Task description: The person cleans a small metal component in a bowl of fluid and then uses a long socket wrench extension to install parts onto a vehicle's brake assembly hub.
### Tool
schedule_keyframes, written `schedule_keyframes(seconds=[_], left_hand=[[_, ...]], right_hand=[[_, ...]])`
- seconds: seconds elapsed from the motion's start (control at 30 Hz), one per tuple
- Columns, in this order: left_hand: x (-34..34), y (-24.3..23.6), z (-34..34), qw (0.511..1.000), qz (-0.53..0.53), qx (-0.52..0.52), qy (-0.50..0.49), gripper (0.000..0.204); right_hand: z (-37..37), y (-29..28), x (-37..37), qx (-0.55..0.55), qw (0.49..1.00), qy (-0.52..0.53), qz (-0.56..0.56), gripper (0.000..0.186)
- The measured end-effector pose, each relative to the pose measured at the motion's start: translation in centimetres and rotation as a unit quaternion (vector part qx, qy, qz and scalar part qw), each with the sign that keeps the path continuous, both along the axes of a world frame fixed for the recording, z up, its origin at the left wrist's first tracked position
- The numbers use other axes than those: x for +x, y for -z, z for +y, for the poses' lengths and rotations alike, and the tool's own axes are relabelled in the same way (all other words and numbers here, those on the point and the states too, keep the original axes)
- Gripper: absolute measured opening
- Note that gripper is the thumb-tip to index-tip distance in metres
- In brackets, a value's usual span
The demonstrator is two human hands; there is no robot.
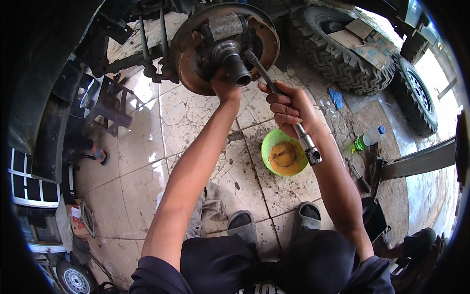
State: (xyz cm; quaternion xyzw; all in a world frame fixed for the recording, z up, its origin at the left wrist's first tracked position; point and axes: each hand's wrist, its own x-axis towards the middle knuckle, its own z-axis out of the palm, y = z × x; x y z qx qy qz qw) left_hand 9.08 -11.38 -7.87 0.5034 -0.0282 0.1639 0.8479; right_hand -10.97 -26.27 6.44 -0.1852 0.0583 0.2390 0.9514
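My right hand [293, 103] is closed around the shaft of a long chrome socket wrench [267, 74]. Its far socket end meets the brake assembly just right of the spindle; the other end, a swivelling socket, sticks out below my wrist. My left hand [226, 84] reaches up behind the bare axle spindle [236, 71], and its fingers are hidden there. Around the spindle sits a rusty round drum brake backing plate [183, 61] with curved brake shoes [267, 48]. A metal cylinder-shaped part [225, 27] spans the top of the plate.
Below the wrench, a green bowl [267, 159] with yellowish liquid stands on the cracked tile floor. Large tyres [342, 73] lie at the far right, near a plastic bottle [369, 137]. A stool [110, 108] and another person's sandalled foot [101, 154] are at left.
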Motion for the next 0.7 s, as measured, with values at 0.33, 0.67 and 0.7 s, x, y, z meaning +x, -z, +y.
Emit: schedule_keyframes(seconds=[0.33, 0.67, 0.7], left_hand=[[-1.1, -1.0, -0.6, 0.994, -0.009, 0.099, -0.045, 0.021], [-1.0, -1.5, 0.1, 0.998, 0.009, 0.051, -0.025, 0.021], [-0.2, -1.0, 0.9, 1.000, -0.002, -0.012, -0.009, 0.020]], right_hand=[[-1.5, -0.1, 0.0, 0.026, 0.999, -0.007, -0.022, 0.038], [-0.4, 0.0, 0.1, 0.052, 0.998, -0.023, -0.001, 0.037], [0.1, -0.1, 0.1, 0.050, 0.998, -0.025, -0.006, 0.037]])
